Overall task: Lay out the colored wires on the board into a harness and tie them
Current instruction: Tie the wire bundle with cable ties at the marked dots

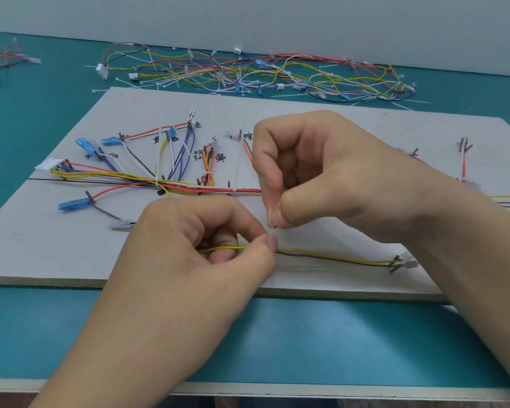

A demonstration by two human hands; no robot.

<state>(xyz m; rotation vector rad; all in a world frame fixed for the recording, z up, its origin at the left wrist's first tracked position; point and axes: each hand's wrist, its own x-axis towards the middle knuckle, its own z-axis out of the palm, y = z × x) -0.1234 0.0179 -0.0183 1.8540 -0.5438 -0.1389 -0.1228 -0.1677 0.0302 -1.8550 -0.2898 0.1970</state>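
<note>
On the grey board [71,254], at far left, one white connector [49,165] and four blue sleeves [72,205] around the laid bundle [136,181]. Pinched between thumb and forefinger of the left hand [189,245]: two wires, one yellow wire [321,254] and one brown wire [342,261], stretched rightward to the pegs [395,265]. Just above, right hand [321,178], fingers curled, thumb pressed on forefinger; impossible to tell whether grasping anything. Middle of the bundle hidden behind it. Far on the teal counter [42,319], one loose pile of wires [248,75].
</note>
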